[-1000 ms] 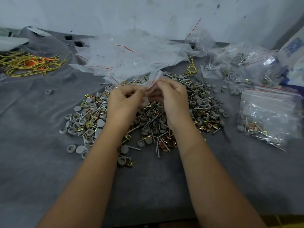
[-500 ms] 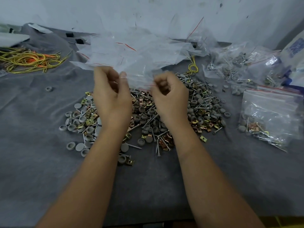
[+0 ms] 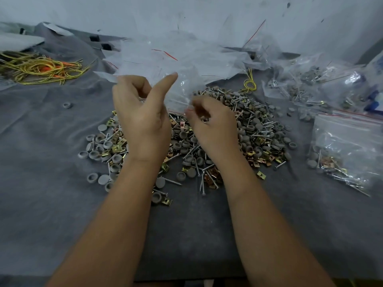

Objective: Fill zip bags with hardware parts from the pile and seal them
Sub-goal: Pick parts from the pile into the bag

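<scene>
A grey cloth (image 3: 51, 183) covers the whole work surface under my arms, and a pale scuffed wall (image 3: 186, 13) fills the top of the frame. Across the upper middle lies a loose heap of empty clear bags (image 3: 186, 56) with red zip lines. Below it, in the centre of the frame, spreads the pile of hardware parts (image 3: 248, 137): grey round caps, screws and brass-coloured clips, partly hidden behind my hands. At the right edge sits a filled bag (image 3: 348, 150) with a red zip strip along its top, and more filled bags (image 3: 323, 83) crowd the upper right. A tangle of yellow and orange wire (image 3: 39, 68) lies at the upper left.

My left hand (image 3: 143, 121) is raised over the left part of the pile, thumb stuck out toward the upper right and fingers curled in at one edge of the zip bag (image 3: 178, 94). My right hand (image 3: 213, 125) sits just right of centre, fingertips pinching the bag's lower edge by its red strip. The bag hangs between my two hands, above the pile's far side, clear and apparently empty. One stray grey cap (image 3: 67, 105) lies alone at mid-left.
</scene>
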`<state>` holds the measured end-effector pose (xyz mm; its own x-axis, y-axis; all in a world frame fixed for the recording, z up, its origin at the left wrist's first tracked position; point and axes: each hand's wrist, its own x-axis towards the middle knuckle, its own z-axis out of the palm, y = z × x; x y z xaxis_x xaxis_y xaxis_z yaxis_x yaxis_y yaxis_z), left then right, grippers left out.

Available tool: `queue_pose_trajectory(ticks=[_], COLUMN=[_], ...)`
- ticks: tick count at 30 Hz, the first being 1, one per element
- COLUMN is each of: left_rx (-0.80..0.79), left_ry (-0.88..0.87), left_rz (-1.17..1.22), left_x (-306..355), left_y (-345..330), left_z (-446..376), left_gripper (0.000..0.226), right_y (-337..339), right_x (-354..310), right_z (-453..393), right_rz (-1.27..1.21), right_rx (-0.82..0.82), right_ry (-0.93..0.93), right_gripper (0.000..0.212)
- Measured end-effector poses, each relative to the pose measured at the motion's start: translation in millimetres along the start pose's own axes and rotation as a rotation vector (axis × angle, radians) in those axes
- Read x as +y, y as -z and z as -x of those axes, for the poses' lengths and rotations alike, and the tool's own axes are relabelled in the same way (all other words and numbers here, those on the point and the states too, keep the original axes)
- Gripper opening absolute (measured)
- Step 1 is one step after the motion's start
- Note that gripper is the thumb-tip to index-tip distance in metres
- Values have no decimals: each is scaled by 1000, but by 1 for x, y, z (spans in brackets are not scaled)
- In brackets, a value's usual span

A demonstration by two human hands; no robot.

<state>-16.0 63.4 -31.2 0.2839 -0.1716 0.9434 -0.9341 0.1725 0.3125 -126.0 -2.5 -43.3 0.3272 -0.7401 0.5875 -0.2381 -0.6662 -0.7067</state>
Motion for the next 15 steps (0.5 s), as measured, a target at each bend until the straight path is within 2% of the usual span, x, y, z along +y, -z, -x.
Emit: queue_pose_trajectory(ticks=[3, 6, 9, 11, 13, 15], left_rx=[-57, -186, -304, -260, -169, -129], left_ry=[17, 113, 41, -10, 17, 62], left_rz=[73, 157, 105, 102, 96, 57], left_x=[0, 3, 3, 4, 7, 8], left_y=[-3, -5, -6, -5, -3, -2], left_z=[6, 8, 8, 7, 5, 5], left_gripper=[25, 38, 37, 41, 46, 52], right_y=[0, 4, 8, 9, 9, 9], right_x=[0, -4, -8, -8, -4, -2], right_z=[-4, -6, -7, -7, -8, -8], right_rz=[-77, -297, -524, -497, -369, -281], right_rx=[-60, -101, -83, -23, 27, 6], right_ry=[-59, -84, -117, -108, -123, -132], right_gripper=[18, 25, 21, 19, 22, 18])
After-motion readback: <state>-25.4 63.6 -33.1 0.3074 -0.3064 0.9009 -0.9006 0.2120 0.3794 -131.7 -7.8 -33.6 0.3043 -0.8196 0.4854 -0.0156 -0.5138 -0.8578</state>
